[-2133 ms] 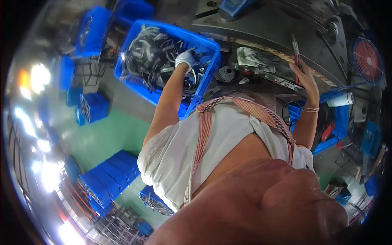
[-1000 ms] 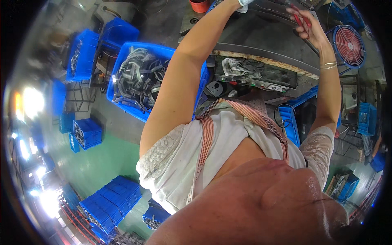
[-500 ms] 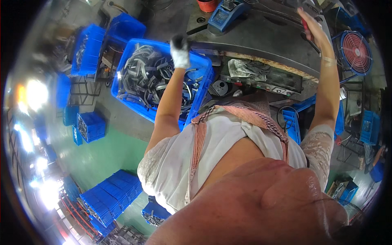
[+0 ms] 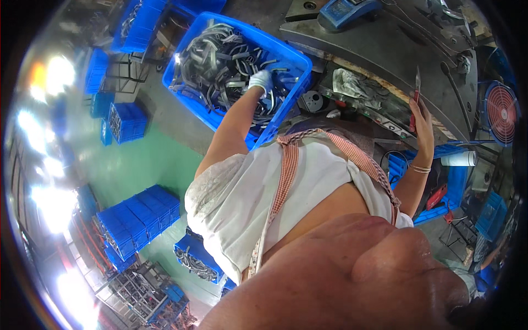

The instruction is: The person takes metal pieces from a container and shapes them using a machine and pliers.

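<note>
My left hand, in a white glove, reaches down into a large blue crate and rests on a heap of curved grey metal strips; whether its fingers grip a strip I cannot tell. My right hand is bare, with a bracelet at the wrist, and is raised beside the dark metal workbench. It holds a thin metal tool with a red handle pointing upward. My white shirt and checked apron straps fill the middle of the view.
A crumpled rag lies on a shelf under the bench top, and a blue device sits on the bench. A red-grilled fan stands at the right. Stacks of blue crates stand on the green floor at the left.
My left hand was up at the bench top a second ago and has come back down into the crate. My right hand has lowered from the bench, still holding the tool.
</note>
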